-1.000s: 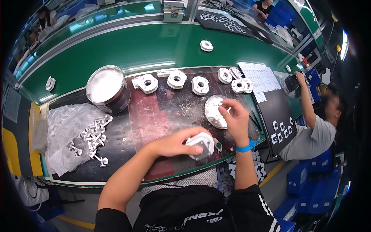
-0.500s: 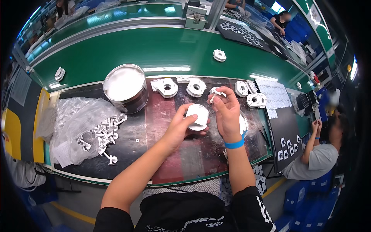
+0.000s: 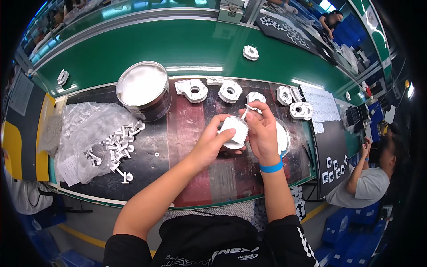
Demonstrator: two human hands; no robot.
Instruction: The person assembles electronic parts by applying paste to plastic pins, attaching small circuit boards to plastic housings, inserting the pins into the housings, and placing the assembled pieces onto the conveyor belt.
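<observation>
My left hand (image 3: pixel 212 141) is closed around a round white plastic housing (image 3: pixel 235 129), its thumb lying across the flat face. Pinched in my right hand (image 3: pixel 263 133) is a white plastic pin (image 3: pixel 245 113) with a thin shaft and a wider head. The shaft slants down toward the housing's upper edge; whether its tip touches cannot be made out. A blue band circles my right wrist. Partly behind that hand sits a round clear dish (image 3: pixel 283 139) with white contents. Just beyond my hands stands another white housing (image 3: pixel 256 97).
Several white ring-shaped housings (image 3: pixel 195 91) line the bench's far side. At left are a large tin (image 3: pixel 167 101) of white material and a clear bag (image 3: pixel 84 147) spilling white pins (image 3: pixel 119 149). Paper sheets (image 3: pixel 319 104) lie right; a co-worker (image 3: pixel 371 182) sits beyond.
My right hand has brought the pin closer to the housing in my left hand, its shaft now slanting down toward it. The view has shifted slightly, uncovering the housing beyond my hands.
</observation>
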